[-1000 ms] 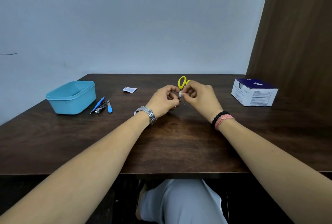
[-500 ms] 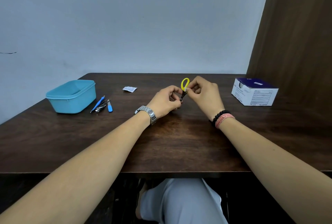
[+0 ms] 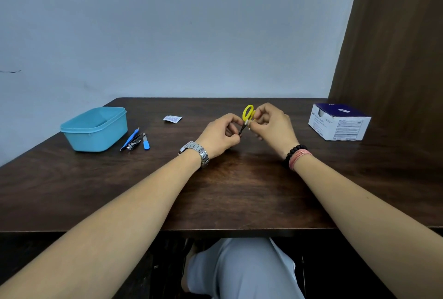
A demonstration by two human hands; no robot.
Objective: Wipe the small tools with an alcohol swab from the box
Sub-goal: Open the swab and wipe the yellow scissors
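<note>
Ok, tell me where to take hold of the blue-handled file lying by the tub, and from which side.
Grip the blue-handled file by its blue handle, the end nearest the person, pinching across its width from above. It lies flat on the table, so only a top pinch fits. Come from its right: the nail clipper and the other blue tool crowd its left side.

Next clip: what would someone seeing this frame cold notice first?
The eye goes to the two hands meeting over the middle of the dark table: the left hand and right hand hold small yellow-handled scissors between them, a bit of white swab at the fingertips. Next come the turquoise tub at far left with small blue tools beside it, and the swab box at far right.
</note>
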